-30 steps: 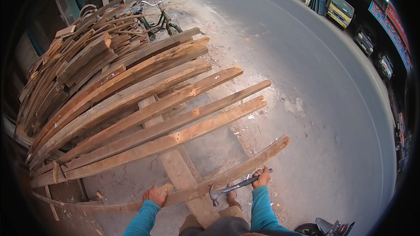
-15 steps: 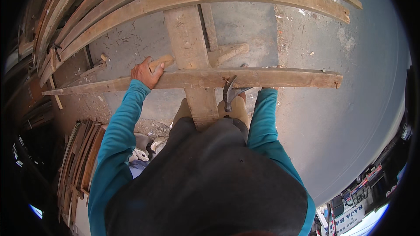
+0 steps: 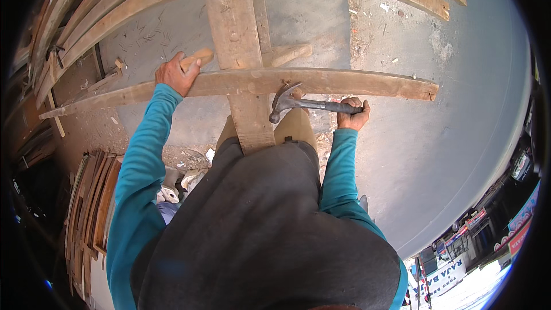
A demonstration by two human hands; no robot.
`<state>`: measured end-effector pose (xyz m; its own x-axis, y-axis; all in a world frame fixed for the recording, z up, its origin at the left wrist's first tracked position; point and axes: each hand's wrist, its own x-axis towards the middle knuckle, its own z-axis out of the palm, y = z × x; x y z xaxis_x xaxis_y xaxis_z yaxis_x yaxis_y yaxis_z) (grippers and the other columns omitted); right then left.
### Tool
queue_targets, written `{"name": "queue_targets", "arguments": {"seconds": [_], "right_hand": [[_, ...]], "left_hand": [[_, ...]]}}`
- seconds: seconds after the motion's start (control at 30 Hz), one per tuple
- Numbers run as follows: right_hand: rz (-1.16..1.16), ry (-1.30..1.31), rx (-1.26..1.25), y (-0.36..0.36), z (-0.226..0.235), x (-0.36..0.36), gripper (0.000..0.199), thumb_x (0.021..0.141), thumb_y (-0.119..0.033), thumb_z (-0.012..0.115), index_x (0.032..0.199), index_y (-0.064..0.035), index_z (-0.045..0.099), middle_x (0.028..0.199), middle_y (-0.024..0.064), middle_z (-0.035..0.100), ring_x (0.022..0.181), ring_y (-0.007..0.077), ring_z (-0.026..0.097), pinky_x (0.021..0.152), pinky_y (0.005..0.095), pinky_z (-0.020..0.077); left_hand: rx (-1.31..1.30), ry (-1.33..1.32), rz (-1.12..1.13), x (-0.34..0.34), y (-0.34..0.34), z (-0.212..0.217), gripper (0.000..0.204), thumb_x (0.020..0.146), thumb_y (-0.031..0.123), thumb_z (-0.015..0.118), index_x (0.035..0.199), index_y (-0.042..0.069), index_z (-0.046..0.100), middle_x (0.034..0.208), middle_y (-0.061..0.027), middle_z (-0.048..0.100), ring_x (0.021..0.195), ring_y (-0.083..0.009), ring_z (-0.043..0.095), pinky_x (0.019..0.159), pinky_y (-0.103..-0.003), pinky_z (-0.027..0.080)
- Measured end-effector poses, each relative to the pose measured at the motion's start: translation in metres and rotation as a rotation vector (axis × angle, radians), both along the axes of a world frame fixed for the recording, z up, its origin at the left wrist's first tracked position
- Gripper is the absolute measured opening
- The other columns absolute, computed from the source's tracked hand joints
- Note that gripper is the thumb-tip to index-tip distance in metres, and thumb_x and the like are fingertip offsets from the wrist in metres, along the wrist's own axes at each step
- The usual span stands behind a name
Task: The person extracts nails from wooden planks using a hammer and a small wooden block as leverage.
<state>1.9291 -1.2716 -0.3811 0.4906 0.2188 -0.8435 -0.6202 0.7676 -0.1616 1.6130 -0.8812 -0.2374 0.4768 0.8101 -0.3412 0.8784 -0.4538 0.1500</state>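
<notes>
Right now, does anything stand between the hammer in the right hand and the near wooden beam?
Nothing large does: the hammer in the right hand overlaps the beam in this view, contact unclear, with an unidentified small brown piece there. The left hand is farther left.

Across the road (image 3: 459,161) from me, I can see a white sign (image 3: 445,281) bearing blue capitals, and, also past the road's far edge, a red sign (image 3: 519,241) with pale, blurry lettering.
</notes>
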Motion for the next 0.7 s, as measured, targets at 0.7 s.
{"name": "queue_targets", "arguments": {"seconds": [0.7], "right_hand": [[0.982,-1.458,-0.63,0.278,0.319,-0.211,0.033,0.091,-0.02,0.069,0.067,-0.0036,0.053,0.057,-0.0017,0.048,0.054,0.0083,0.042,0.049,0.0292,0.0344]], "left_hand": [[-0.162,-0.04,0.071,-0.14,-0.001,0.042,0.068,0.085,0.061,0.059,0.119,0.003,0.069,0.104,-0.0261,0.072,0.102,-0.0412,0.068,0.094,-0.048,0.052]]}}
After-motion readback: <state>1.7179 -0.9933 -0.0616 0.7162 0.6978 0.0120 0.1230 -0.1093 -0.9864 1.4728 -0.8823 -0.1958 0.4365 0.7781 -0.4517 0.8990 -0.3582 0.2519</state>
